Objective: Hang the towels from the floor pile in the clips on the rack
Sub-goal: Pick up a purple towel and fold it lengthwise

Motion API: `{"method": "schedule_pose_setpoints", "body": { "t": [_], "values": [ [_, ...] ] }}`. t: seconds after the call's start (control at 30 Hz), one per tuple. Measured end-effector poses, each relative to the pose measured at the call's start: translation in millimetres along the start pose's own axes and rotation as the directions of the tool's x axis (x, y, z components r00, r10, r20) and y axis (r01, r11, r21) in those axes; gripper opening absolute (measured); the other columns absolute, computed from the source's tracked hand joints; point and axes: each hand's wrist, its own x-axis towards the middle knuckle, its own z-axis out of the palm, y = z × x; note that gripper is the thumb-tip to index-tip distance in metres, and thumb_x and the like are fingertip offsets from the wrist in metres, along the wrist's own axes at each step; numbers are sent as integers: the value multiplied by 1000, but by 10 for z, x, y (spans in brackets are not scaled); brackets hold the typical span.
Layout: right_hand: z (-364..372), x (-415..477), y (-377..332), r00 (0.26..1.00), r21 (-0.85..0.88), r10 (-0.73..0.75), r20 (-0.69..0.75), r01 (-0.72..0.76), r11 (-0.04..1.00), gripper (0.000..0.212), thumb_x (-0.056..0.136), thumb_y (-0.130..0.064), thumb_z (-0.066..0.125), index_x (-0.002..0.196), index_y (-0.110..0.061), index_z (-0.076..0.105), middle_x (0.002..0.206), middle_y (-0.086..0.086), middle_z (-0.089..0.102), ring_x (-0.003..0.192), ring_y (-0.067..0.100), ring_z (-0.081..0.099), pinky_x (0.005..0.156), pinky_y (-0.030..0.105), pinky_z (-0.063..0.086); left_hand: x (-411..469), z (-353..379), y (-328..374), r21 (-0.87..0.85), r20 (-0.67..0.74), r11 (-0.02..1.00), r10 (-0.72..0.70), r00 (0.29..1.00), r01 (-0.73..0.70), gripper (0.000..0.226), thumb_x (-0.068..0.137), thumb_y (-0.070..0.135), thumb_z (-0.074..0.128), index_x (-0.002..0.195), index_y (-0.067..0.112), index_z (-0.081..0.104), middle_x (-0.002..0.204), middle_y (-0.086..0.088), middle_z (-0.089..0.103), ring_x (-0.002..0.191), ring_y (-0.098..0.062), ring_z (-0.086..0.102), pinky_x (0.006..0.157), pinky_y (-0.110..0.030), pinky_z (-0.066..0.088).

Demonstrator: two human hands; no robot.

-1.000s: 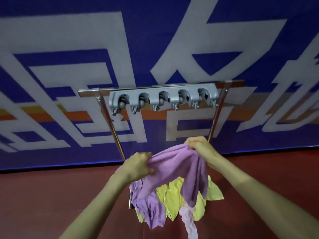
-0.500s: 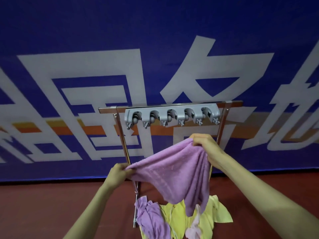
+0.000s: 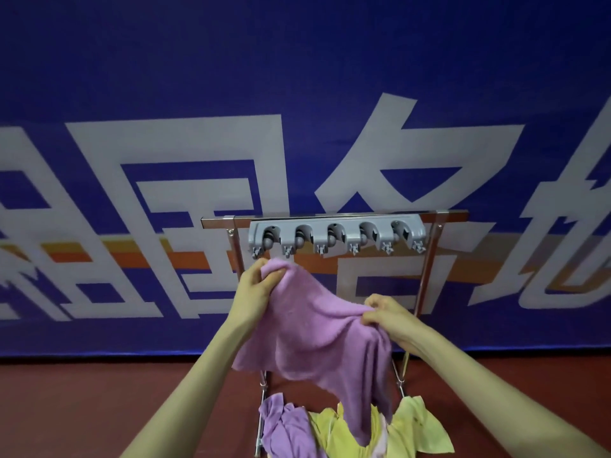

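Head view: left hand (image 3: 256, 285) grips a bunched corner of the purple towel (image 3: 314, 335) just below the leftmost clip (image 3: 269, 238) on the rack (image 3: 426, 276). Right hand (image 3: 390, 315) pinches the towel's top edge lower down. The pile (image 3: 347, 428) lies on the floor between the rack's legs.

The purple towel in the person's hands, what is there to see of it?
The purple towel looks like soft terry cloth, plain lilac, unfolded and rumpled. The left hand grips one bunched corner just under the leftmost clip, not yet in it. The right hand pinches the top edge lower down. Between them the cloth sags, and its lower end hangs in folds in front of the floor pile.
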Motion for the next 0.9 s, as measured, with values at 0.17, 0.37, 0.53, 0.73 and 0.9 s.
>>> {"method": "schedule_pose_setpoints", "body": {
  "t": [0.17,0.37,0.53,0.73,0.9],
  "values": [
    [102,-33,122,994,-17,58,97,-57,998,36,64,-9,65,99,-10,61,84,6,67,66,15,62,60,27,49,7,160,435,2,121,989,145,982,-146,17,93,11,57,93,16,72,85,11,72,83,1,64,73,-10,47],
    [227,-124,114,987,134,-43,155,22,991,17,76,4,64,77,-12,67,74,-1,73,71,12,69,69,26,53,33,326,478,241,316,921,223,922,-305,9,90,15,60,92,12,69,93,-3,71,91,-17,66,83,-31,51],
    [228,-131,-71,980,349,-133,151,73,934,44,65,-3,55,108,3,64,108,24,69,103,37,65,95,46,48,23,458,349,249,362,948,97,927,-196,19,97,22,51,83,27,63,88,2,68,86,-16,63,82,-33,51],
    [244,-114,-212,973,510,-186,135,93,855,32,76,-3,54,102,14,55,96,24,61,94,33,58,85,38,45,16,563,286,244,382,966,-16,924,-84,22,101,20,42,108,17,63,107,-1,67,103,-19,62,95,-33,46],
    [291,-102,-268,978,659,-172,119,51,750,13,90,-2,52,102,-1,54,92,22,57,91,31,58,80,34,48,-5,542,177,248,423,967,-55,905,-57,25,97,28,43,104,14,64,107,-8,70,103,-25,65,96,-47,48]
  ]
}}
